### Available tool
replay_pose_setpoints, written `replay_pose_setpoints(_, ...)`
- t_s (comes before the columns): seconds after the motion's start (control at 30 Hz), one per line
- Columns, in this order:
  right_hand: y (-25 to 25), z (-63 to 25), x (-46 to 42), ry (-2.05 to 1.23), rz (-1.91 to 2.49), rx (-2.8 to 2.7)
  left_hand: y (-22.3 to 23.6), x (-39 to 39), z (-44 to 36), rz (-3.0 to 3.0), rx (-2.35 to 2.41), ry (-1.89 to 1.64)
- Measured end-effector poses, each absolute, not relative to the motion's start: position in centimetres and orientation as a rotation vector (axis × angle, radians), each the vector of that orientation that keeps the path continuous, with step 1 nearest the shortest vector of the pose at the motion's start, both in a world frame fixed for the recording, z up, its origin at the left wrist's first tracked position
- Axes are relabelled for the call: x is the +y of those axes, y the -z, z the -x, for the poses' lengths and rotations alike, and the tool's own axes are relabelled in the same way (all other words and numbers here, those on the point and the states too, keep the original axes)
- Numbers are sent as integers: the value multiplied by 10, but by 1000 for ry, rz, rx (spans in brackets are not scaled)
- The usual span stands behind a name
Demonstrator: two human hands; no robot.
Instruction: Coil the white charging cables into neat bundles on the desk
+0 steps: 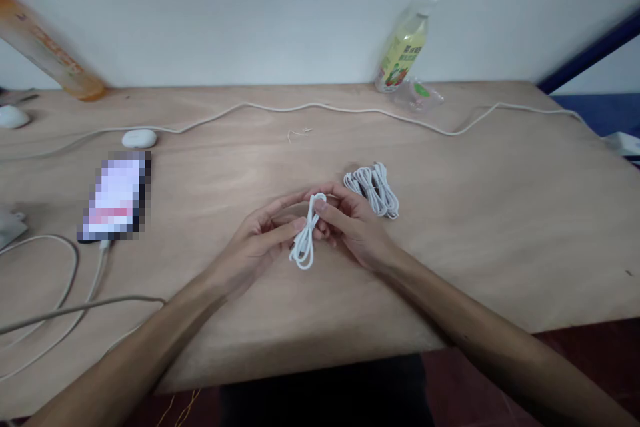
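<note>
Near the middle of the table, my left hand (267,230) and my right hand (353,220) hold one white cable (305,247) between them. The cable is gathered into a narrow bundle, pinched in at its middle, with loops at both ends. My left thumb presses on the bundle's waist, and my right thumb and fingers grip its upper loop. Some fingers of both hands are hidden behind the cable. Just beyond my right hand lie several similar white cable bundles (373,190), side by side on the table.
A phone (115,197) with a charging cable plugged in lies left, below a white earbud case (139,139). One long white cord (310,107) crosses the table's back. A yellow-green drink bottle (404,50), clear plastic packaging (420,95) and an orange bottle (50,50) stand or lie along the wall.
</note>
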State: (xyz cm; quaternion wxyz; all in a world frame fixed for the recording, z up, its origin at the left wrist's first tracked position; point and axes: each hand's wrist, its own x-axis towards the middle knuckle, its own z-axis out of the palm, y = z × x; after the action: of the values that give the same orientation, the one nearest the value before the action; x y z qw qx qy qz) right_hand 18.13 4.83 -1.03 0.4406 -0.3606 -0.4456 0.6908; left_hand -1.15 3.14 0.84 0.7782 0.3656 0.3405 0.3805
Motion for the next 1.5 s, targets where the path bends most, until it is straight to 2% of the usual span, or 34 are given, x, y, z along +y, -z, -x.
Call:
replay_pose_setpoints(0.27,10,-180,49,-1572,975,-1121,-4,40,18,-1235,945,-959)
replay_pose_setpoints(0.53,13,-177,47,-1416,1077,-1177,-3,38,15,-1367,1090,-1087)
replay_pose_setpoints(0.93,11,-174,45,-1370,1130,-1203,-4,35,16,-1491,1154,-1180)
replay_pose_setpoints(1.5,11,-175,40,-1506,1047,-1244,3,31,17,-1583,1175,-1169)
